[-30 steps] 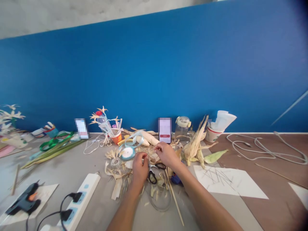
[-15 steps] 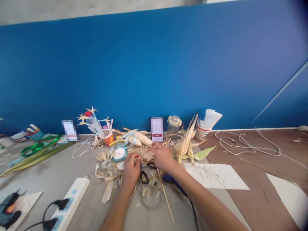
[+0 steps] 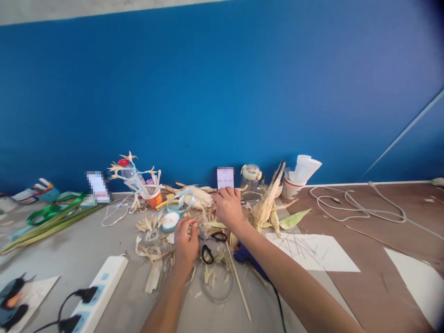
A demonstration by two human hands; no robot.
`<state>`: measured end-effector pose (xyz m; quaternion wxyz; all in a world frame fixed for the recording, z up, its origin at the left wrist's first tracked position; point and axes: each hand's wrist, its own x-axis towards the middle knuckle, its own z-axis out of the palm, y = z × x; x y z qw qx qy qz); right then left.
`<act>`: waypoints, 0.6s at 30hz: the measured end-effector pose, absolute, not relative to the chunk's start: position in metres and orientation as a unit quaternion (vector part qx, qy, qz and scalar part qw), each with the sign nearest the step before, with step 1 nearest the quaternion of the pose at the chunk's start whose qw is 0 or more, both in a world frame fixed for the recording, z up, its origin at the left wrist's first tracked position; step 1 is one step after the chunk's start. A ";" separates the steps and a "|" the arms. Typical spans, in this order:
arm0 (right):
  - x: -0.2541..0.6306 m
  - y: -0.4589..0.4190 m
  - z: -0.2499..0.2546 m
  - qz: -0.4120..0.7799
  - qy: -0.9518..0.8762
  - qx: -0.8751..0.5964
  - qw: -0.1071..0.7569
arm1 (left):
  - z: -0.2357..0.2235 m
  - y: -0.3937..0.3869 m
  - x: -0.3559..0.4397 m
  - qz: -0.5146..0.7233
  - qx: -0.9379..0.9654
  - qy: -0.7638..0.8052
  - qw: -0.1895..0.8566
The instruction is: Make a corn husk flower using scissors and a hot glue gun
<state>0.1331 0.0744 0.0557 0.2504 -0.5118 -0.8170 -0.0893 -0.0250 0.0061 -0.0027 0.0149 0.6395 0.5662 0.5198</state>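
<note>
My left hand (image 3: 186, 239) is low over the table with its fingers curled and thumb close to them; whatever is between them is too small to make out. A ribbon spool (image 3: 169, 222) with a pale blue rim lies just left of it. My right hand (image 3: 229, 209) reaches farther in, its bent fingers on a dried corn husk (image 3: 204, 199) in the heap; the fingertips are partly hidden. Between my forearms rest scissors (image 3: 208, 254) with black handles, a thin stick (image 3: 238, 282) and a clear ring (image 3: 218, 296). Beneath my right forearm sits a blue glue gun (image 3: 244, 254).
Upright husks (image 3: 267, 208), a lidded jar (image 3: 251, 178) and a paper cup (image 3: 293, 188) stand at the back right. A phone (image 3: 225, 177) leans on the blue wall. White paper (image 3: 333, 259) holds thin wires. At front left lies a power strip (image 3: 104, 286).
My right hand has moved farther back and up, into the husk heap, where husks have shifted. My left hand has moved slightly left. The phone now displays a timer.
</note>
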 end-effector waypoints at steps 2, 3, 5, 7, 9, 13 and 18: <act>0.130 0.079 0.055 -0.067 -0.804 -0.539 0.244 | -0.003 0.005 -0.024 0.504 0.655 0.562 0.031; 0.129 0.081 0.055 -0.054 -0.798 -0.552 0.238 | -0.003 0.005 -0.023 0.492 0.664 0.562 0.042; 0.127 0.082 0.054 -0.028 -0.793 -0.563 0.233 | -0.003 0.004 -0.021 0.465 0.679 0.565 0.058; 0.125 0.080 0.056 0.001 -0.805 -0.542 0.242 | -0.004 0.004 -0.020 0.447 0.685 0.572 0.064; 0.125 0.075 0.060 0.049 -0.827 -0.493 0.266 | -0.005 0.005 -0.019 0.441 0.684 0.576 0.070; 0.132 0.061 0.074 0.182 -0.839 -0.383 0.341 | -0.010 0.007 -0.019 0.445 0.682 0.572 0.093; 0.154 0.044 0.090 0.294 -0.821 -0.403 0.279 | -0.009 0.007 -0.019 0.458 0.686 0.559 0.091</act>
